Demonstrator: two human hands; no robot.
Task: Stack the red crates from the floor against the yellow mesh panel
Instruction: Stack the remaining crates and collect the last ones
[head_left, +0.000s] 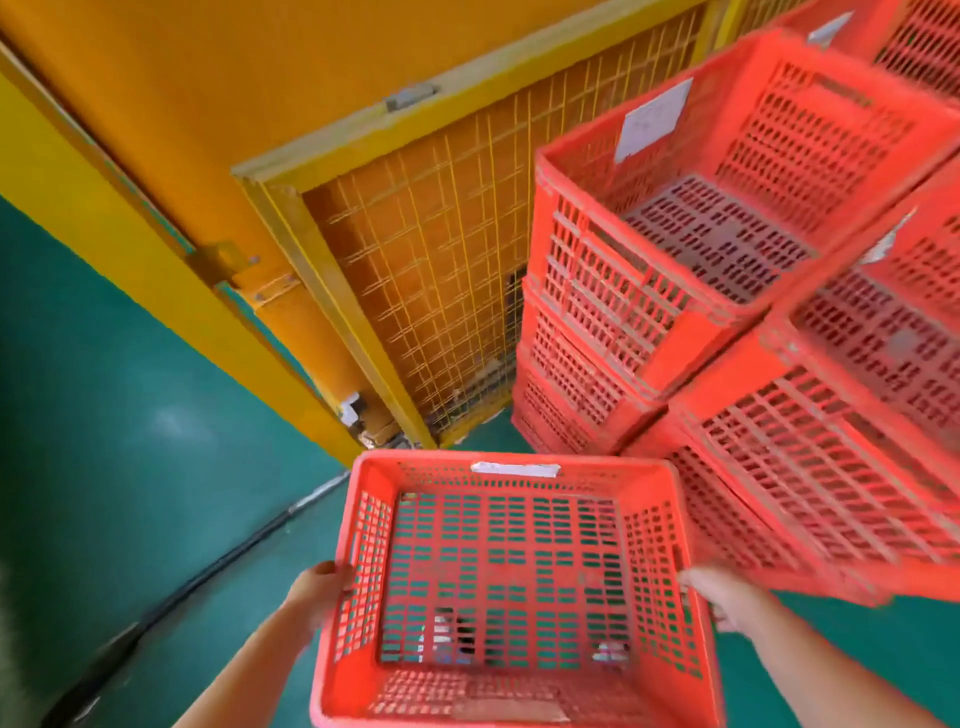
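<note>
I hold an empty red crate (511, 582) level above the green floor, low in the middle of the view. My left hand (317, 592) grips its left wall and my right hand (727, 597) grips its right wall. The crate carries a white label on its far rim. Ahead stands the yellow mesh panel (431, 249), upright in a yellow frame. To its right a stack of red crates (649, 270) rises against the panel, its top crate empty with a white paper label. A second stack of red crates (831, 441) stands nearer me on the right.
Green floor (104, 415) spreads to the left. A yellow-orange wall with a hinged door frame (218, 270) runs along the back left. A dark cable or strip (208, 577) lies on the floor at the left. More red crates (924, 41) show at the top right.
</note>
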